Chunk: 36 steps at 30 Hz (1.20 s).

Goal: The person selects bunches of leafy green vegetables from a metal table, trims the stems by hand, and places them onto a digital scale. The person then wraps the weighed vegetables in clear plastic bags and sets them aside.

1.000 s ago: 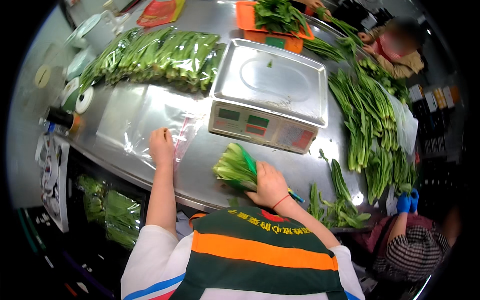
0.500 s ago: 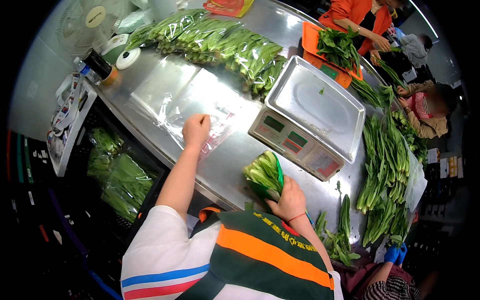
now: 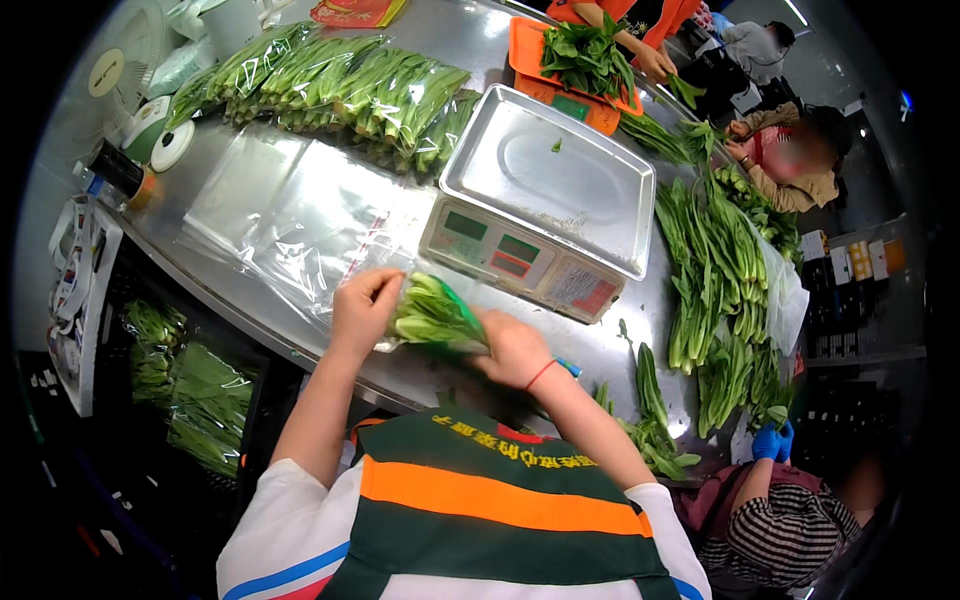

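Observation:
Over the near edge of the steel table, my right hand [image 3: 515,348] grips a bundle of leafy greens [image 3: 428,312] by its lower part, with the pale cut ends pointing up. A curved green sheet [image 3: 462,312] wraps its right side. Pressed against the left of the bundle, my left hand [image 3: 364,308] is closed in a pinch. A clear film edge, seemingly a plastic bag [image 3: 384,346], shows under its fingers, partly blurred. Flat clear bags [image 3: 262,205] lie stacked just beyond my left hand.
A scale [image 3: 530,230] with a steel tray stands ahead. Bagged greens [image 3: 330,85] line the back; loose greens [image 3: 705,270] lie at right. A black crate [image 3: 255,400] holds bagged greens at lower left. Co-workers stand along the right side, one with blue gloves [image 3: 770,441].
My left hand has come back from the bag stack to the bundle. My right hand has moved left with the greens, bringing both hands together. The whole view has shifted.

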Available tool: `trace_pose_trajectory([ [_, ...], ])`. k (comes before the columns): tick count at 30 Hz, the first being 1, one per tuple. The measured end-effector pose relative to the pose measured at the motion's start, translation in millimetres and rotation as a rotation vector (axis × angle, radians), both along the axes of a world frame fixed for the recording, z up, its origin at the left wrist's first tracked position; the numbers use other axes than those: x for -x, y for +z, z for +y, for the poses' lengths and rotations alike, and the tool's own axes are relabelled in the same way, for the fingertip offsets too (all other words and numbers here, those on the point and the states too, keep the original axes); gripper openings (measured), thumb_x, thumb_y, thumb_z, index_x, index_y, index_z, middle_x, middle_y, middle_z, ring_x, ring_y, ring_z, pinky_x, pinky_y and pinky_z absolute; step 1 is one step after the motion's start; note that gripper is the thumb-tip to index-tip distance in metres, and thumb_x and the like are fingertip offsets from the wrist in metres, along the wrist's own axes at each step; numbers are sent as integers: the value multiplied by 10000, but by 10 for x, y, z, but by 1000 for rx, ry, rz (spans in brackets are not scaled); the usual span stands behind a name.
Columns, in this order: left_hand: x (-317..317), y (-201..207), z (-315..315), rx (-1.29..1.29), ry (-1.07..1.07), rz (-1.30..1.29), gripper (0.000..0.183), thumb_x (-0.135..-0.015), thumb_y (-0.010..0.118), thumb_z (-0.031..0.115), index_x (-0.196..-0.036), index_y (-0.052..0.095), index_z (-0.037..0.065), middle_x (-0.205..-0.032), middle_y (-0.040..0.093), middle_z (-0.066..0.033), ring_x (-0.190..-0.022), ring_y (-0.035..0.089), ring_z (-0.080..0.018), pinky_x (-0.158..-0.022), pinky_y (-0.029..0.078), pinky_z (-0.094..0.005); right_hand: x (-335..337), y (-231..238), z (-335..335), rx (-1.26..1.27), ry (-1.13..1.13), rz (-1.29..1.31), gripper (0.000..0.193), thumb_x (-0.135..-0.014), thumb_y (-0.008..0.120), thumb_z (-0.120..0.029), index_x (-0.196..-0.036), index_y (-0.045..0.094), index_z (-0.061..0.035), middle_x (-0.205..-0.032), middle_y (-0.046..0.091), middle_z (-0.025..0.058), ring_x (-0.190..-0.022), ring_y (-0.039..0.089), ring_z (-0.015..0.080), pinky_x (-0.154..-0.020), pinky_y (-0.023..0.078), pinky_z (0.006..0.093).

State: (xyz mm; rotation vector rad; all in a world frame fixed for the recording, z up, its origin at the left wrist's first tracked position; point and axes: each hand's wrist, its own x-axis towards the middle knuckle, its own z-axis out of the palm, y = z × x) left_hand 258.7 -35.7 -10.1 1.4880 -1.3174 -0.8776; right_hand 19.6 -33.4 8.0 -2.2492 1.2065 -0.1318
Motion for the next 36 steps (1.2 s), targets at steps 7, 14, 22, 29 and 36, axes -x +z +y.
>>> trace_pose_trajectory([
  [7,244,470,72,476,-148,-426,112,-783,627,79,-888,663,66,-629,530,-63,-561,547,-218,-472,423,-304,-21,37,2,-93,-185,7,660,-743,703,-288,-1285,420,-41,-1113,569,209,-991,561,383,-833,472,425],
  [14,667,443,272,707,-387,-591,242,-712,597,107,-950,642,95,-839,549,-35,-789,552,-208,-690,434,-356,-92,-20,77,-127,-369,-297,635,-803,610,-240,-1355,355,-55,-1194,535,251,-1070,551,383,-890,453,407],
  [22,441,211,276,400,59,-516,651,-732,606,27,-1337,370,-13,-1286,436,-195,-1161,468,-340,-968,401,-412,-26,101,98,-89,-471,-582,777,-807,682,-314,-1378,287,36,-1161,578,231,-1066,579,299,-899,440,355],
  [29,456,-250,481,-92,127,-53,651,-762,639,72,-1338,355,-30,-1290,433,-195,-981,579,-278,-735,507,-346,-144,97,116,-96,-469,-426,809,-787,696,-320,-1398,273,0,-1116,597,227,-965,621,308,-819,470,368],
  [36,445,-408,522,-166,-232,-114,164,-790,588,99,-902,620,-17,-776,617,-219,-725,627,-344,-662,496,-414,-217,194,38,-43,-330,-400,797,-738,707,-159,-1387,284,27,-1260,492,247,-1147,518,335,-947,419,364],
])
